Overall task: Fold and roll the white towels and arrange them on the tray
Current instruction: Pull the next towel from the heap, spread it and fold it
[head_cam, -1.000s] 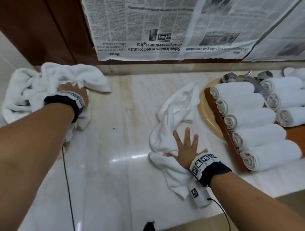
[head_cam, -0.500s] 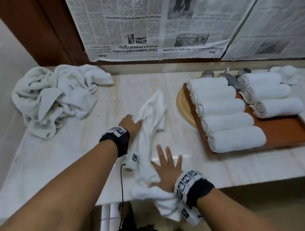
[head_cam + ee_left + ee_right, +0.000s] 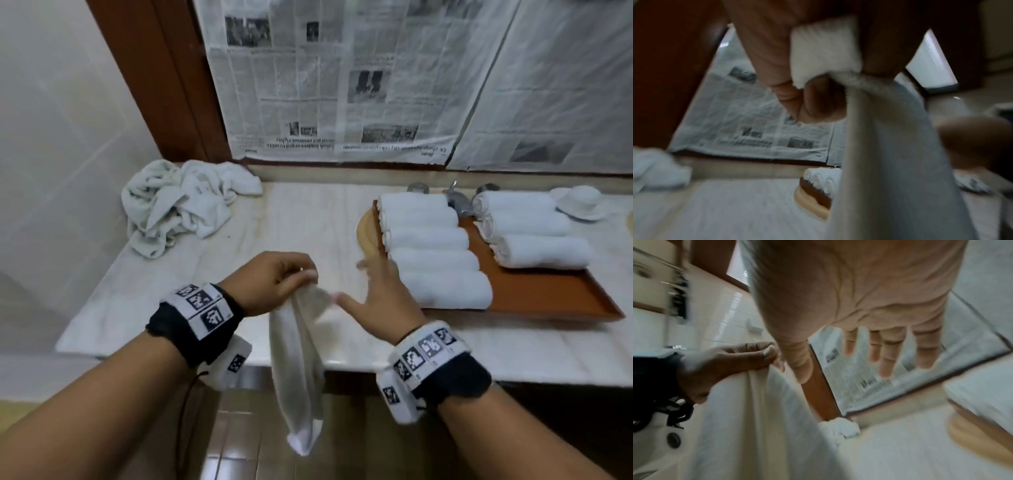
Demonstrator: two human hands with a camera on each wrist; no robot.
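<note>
1. The left hand (image 3: 270, 281) pinches the top edge of a white towel (image 3: 301, 370) between thumb and curled fingers; the left wrist view shows the cloth bunched in that grip.
2. The right hand (image 3: 380, 301) is spread, fingers straight and apart, holding nothing; its thumb lies just beside the towel's upper edge, and I cannot tell whether it touches.
3. The towel hangs straight down from the left hand, in front of the counter (image 3: 308, 222) edge, its lower end dangling below the counter top.
4. A brown tray (image 3: 548, 301) sits on the right of the counter with rolled towels (image 3: 435, 260) in two rows: five in the nearer row, three behind.
5. A heap of loose towels (image 3: 178, 209) lies at the counter's far left corner.
6. Newspaper (image 3: 342, 102) covers the wall behind.
</note>
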